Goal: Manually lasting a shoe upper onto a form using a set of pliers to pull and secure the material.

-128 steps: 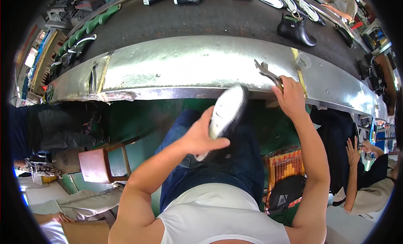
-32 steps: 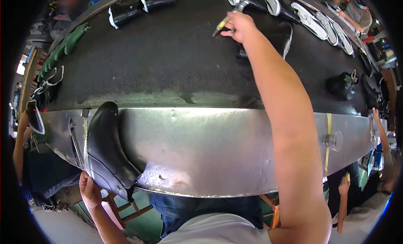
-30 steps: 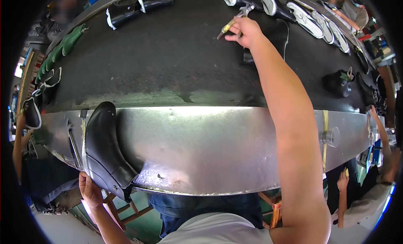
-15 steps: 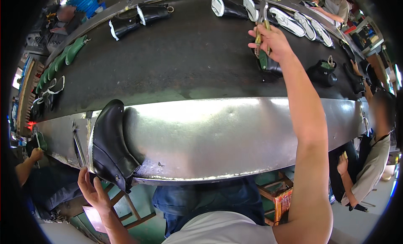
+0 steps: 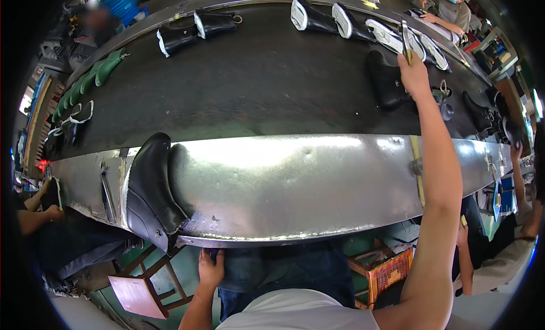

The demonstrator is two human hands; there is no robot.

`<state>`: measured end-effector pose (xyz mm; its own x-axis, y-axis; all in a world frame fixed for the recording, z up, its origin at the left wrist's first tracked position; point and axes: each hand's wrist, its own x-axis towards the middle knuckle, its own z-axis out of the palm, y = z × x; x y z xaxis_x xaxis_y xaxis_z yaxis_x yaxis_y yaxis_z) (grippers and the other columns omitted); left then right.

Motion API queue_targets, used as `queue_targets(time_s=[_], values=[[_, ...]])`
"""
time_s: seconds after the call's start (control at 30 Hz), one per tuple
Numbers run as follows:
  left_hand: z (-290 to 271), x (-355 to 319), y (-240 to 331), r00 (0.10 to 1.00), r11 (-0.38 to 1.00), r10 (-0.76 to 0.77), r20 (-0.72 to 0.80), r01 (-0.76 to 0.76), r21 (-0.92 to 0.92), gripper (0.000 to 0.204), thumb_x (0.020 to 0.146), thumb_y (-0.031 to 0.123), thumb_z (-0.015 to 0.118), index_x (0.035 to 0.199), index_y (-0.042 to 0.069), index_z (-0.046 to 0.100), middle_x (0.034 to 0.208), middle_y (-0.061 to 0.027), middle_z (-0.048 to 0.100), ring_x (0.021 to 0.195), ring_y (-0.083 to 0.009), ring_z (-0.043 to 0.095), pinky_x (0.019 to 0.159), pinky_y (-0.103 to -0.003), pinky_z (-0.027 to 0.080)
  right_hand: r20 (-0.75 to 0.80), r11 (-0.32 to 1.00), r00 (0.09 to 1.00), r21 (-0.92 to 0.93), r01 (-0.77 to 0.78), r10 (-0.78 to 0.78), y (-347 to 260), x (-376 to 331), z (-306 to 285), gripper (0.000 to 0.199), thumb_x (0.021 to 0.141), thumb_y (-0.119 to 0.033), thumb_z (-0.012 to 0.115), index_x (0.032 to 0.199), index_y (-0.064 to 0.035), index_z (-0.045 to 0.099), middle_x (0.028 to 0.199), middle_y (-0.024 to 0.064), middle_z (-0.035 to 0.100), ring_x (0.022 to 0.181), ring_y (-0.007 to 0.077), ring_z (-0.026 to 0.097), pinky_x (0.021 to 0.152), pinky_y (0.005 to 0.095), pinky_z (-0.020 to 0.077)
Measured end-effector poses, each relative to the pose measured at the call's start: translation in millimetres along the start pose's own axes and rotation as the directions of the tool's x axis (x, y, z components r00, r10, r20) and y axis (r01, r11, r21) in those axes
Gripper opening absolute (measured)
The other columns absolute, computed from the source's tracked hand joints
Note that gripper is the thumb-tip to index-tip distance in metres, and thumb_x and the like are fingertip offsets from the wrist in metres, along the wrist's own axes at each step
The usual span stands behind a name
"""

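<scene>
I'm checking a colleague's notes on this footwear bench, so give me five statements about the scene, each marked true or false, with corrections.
1. A large, smooth black boot with a white-edged sole rests on the shiny silver metal ledge. True.
2. The person's left hand grips that boot. False: it is apart from the boot, at the ledge's near edge.
3. The person's right hand holds a slender silver metal hand tool. True.
4. The row of green shoe-shaped pieces lies at the right end of the dark flat work surface. False: it lies at the left.
5. A square, pinkish-brown stool seat shows at lower left. True.
</scene>
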<state>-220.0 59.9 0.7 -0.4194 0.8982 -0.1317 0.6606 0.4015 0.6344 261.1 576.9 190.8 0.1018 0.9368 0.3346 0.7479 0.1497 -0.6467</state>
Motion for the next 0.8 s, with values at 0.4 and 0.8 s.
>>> queue_targets(time_s=[0.4, 0.8], values=[[-34, 26, -9, 0.998, 0.970, 0.032, -0.050, -0.019, 0.242, 0.019, 0.083, 0.014, 0.058, 0.090, 0.001, 0.071, 0.089, -0.0218, 0.069, 0.083, -0.0473, 0.064, 0.077, -0.054, 0.052, 0.714, 0.334, 0.687, 0.621, -0.709, 0.133, -94, 34, 179, 0.022, 0.102, -0.015, 0.051, 0.116, 0.0017, 0.049, 0.117, 0.0210, 0.061, 0.108, 0.0330, 0.063, 0.094, 0.0450, 0.0556], [-24, 18, -28, 0.944, 0.918, 0.172, 0.282, -0.257, 0.303, 0.027, 0.083, 0.012, 0.058, 0.107, 0.006, 0.069, 0.108, -0.0176, 0.069, 0.100, -0.0407, 0.064, 0.088, -0.052, 0.050, 0.679, 0.054, 0.700, 0.708, -0.704, 0.221, -86, 102, 276, 0.018, 0.104, -0.020, 0.050, 0.111, -0.0033, 0.048, 0.093, 0.0124, 0.059, 0.076, 0.0186, 0.062, 0.053, 0.0292, 0.0503]])
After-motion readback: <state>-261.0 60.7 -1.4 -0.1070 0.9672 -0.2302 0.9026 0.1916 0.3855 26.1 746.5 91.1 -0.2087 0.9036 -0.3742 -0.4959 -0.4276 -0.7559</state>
